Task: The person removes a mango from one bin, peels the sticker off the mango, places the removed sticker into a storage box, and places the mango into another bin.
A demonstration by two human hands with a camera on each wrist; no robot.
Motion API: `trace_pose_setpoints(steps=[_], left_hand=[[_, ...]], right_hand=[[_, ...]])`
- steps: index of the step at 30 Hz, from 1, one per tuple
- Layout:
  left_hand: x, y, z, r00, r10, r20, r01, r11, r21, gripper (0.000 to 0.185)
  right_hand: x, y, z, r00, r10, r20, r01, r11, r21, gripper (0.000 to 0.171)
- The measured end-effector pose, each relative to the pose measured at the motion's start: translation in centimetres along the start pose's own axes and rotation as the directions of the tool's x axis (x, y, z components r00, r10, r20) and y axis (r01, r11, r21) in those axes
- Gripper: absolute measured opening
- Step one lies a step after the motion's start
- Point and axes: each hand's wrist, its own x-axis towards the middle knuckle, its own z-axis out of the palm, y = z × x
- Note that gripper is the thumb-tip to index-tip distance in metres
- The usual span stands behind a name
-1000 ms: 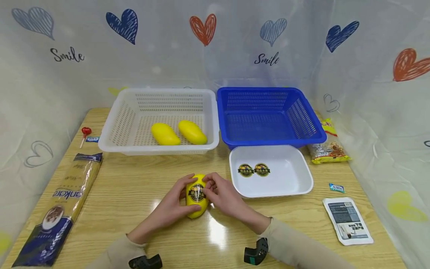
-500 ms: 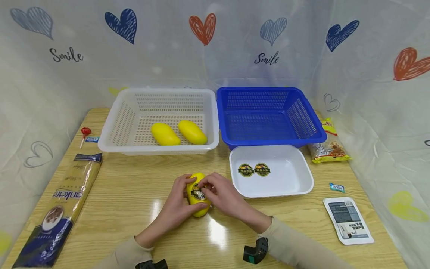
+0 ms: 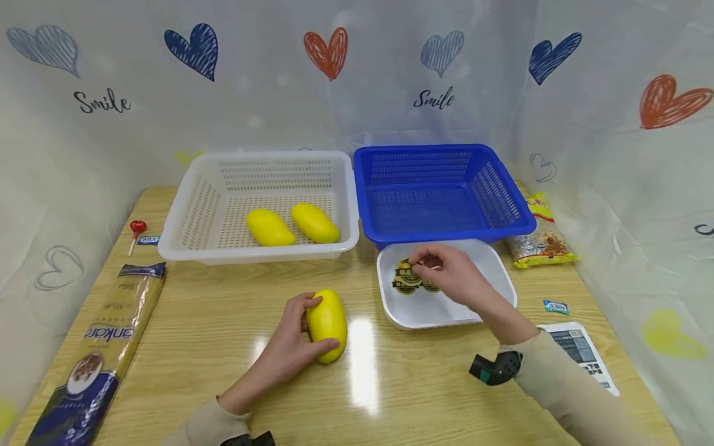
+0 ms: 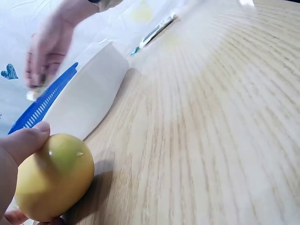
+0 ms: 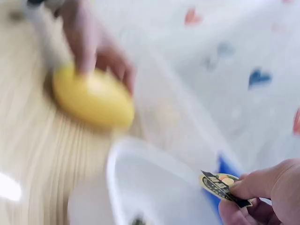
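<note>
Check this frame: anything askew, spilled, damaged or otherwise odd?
Nothing stands out. The left hand holds a yellow mango on the table, the right hand pinches a sticker over the white tray, and two mangoes lie in the white basket.

- A made-up test corner, not a real home.
- A plastic curtain [image 3: 279,93] with hearts and "Smile" hangs around a wooden table [image 3: 195,322].
- Two baskets [image 3: 184,217] sit side by side.

Wooden table [image 3: 424,384], white curtain [image 3: 268,118] with hearts, glare
</note>
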Motion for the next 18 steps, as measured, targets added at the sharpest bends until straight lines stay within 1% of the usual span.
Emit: trace_pose_setpoints(steps=[1,3,5,7,12,18], left_hand=[[0.1,-0.1,0.0,1.0,0.004,0.006,-0.004,1.0,0.002,0.081],[0.1,-0.2,-0.1,1.0,0.008,0.016,-0.008,1.0,0.008,0.081],[0.1,-0.3,-0.2,1.0,0.006,0.022,-0.007,1.0,0.015,0.081],[0.1,-0.3,-0.3,1.0,0.005,0.025,-0.006,1.0,0.014,0.08],[0.1,-0.1,-0.4,0.999,0.006,0.036,-0.006,1.0,0.008,0.079],[0.2,-0.1,-0.4,0.999,0.019,0.038,-0.02,1.0,0.017,0.079]], right_hand=[[0.1,1.3,-0.7,0.999,0.039,0.024,-0.038,0.999,-0.037,0.011],[0.3,3.7,-2.0,0.995,0.088,0.05,-0.08,0.988,-0.136,0.012],[0.4,5.6,-2.8,0.991,0.118,0.067,-0.102,0.973,-0.208,0.011],[0.5,6.9,-3.4,0.988,0.13,0.08,-0.106,0.962,-0.25,0.01],[0.9,8.6,-3.7,0.986,0.12,0.114,-0.081,0.95,-0.301,0.006],[1.2,10.0,-3.3,0.986,0.126,0.111,-0.074,0.921,-0.383,0.008]])
